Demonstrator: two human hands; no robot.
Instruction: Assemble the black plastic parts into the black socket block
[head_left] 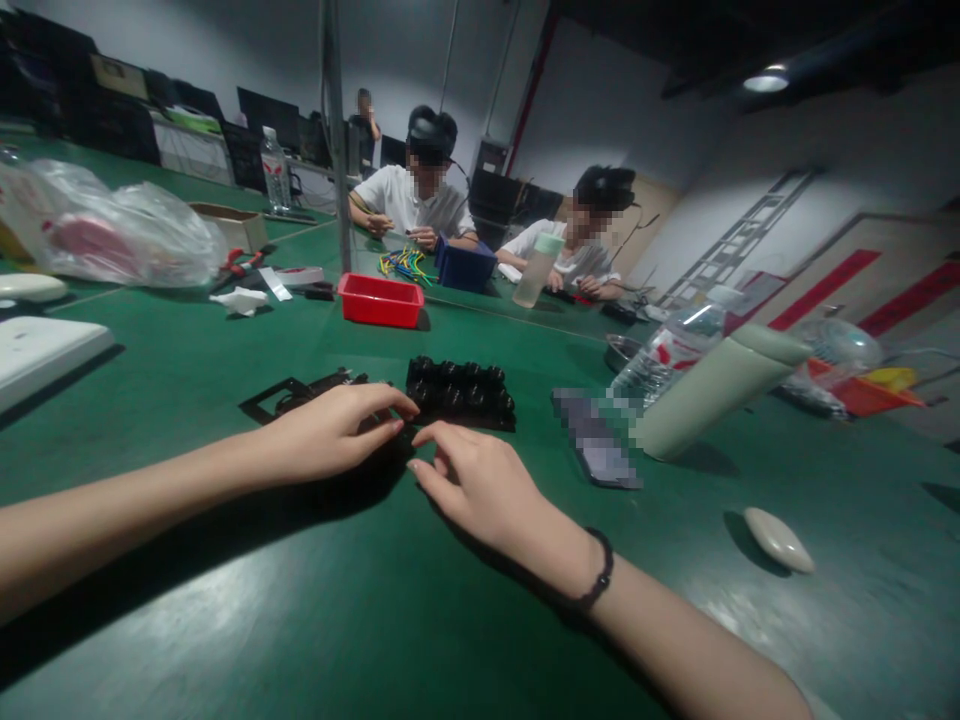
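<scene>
Head view: 1 black knobbed block (461, 398) lies mid-frame, knobs up, long axis running left to right, beyond the half-curled left hand (334, 425) and right hand (484, 485), whose grip I cannot tell.

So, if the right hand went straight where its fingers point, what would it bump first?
Probably the left hand: the right hand points toward its thumb and fingertips. Depth is hard to judge, so it might slip past them instead.

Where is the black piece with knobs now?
In the head view, the black knobbed piece lies on the green table near the centre, just beyond the right hand, left of the phone.
</scene>
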